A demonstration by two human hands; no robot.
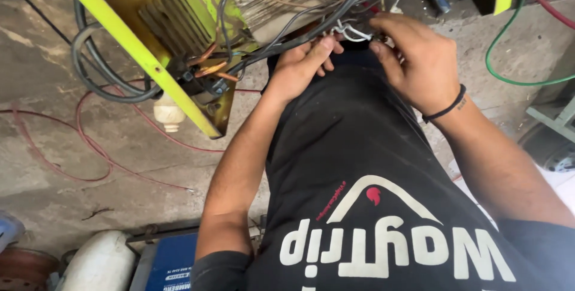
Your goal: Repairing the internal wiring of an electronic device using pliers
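Observation:
Both my hands work at a bundle of wires coming out of a yellow-green metal machine frame. My left hand pinches thin white wire ends between thumb and fingers. My right hand, with a black band on the wrist, grips the same white and dark wires from the right. Thick black cables run from the machine's finned part and copper terminals toward my fingers. My black shirt fills the lower middle.
A black cable loop hangs at the frame's left side. Thin red wire trails over the concrete floor. A green cable curves at the right. A blue box and a white cylinder lie at the lower left.

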